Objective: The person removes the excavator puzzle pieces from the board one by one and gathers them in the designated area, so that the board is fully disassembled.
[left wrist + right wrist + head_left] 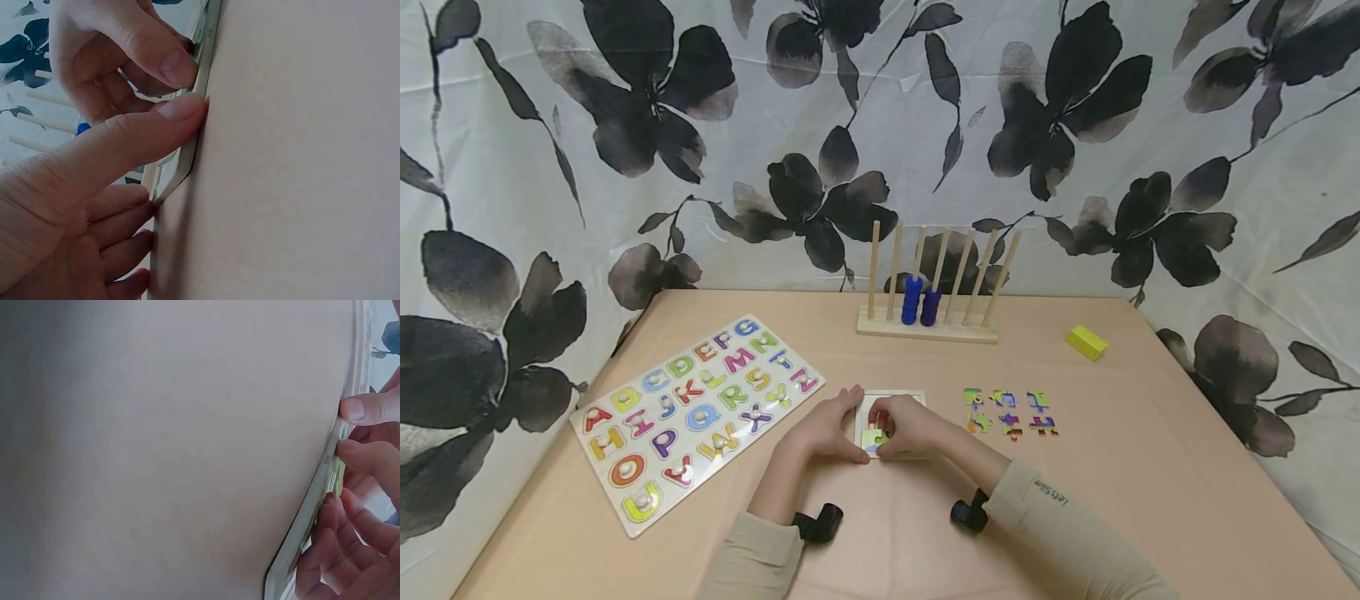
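Observation:
A small white puzzle tray [917,395] lies on the table between both hands. My left hand [827,429] steadies it, thumb on the near edge and fingers along the left side; in the left wrist view the thumb presses the tray's rim [178,172]. My right hand [912,425] reaches over the tray and pinches a small green puzzle piece [880,437] at its lower left. In the right wrist view its thumb and fingers [369,456] close about the piece, which is mostly hidden. Right of the tray lie several colourful puzzle pieces [1006,400] in two rows.
A board of coloured alphabet letters [688,467] lies tilted at the left. At the back stands a wooden peg rack [925,332] with blue and purple rings on two pegs. A yellow block [1086,342] sits at the back right. Floral cloth [940,125] hangs behind.

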Demonstrator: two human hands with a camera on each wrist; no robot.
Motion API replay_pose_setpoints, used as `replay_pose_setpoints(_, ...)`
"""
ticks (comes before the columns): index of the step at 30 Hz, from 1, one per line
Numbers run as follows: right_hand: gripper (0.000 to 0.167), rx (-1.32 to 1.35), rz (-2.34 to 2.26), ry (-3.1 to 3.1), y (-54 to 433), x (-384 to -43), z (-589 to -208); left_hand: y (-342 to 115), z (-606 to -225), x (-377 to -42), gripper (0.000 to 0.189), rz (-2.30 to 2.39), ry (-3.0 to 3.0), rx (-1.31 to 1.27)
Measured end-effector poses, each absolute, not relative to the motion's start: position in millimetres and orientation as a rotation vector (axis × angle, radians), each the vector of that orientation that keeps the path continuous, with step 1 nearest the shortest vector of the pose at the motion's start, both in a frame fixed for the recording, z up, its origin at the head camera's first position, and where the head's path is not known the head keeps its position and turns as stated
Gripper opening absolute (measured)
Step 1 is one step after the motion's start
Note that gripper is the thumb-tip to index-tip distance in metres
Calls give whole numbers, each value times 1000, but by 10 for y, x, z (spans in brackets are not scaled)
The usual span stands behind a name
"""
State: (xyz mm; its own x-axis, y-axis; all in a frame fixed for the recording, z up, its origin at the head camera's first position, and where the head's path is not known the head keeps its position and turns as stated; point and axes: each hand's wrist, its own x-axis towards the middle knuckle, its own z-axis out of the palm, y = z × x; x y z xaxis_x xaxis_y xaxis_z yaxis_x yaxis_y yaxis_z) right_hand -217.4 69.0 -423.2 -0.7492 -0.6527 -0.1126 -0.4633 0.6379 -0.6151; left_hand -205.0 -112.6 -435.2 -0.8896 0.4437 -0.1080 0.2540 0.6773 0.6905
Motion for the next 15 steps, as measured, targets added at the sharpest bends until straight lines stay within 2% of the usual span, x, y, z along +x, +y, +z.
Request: replay_pose_setpoints(15,33,-887,-883,2515,743,-2170,-4192,-1117,-4341,-2048,102,1007,2626,546)
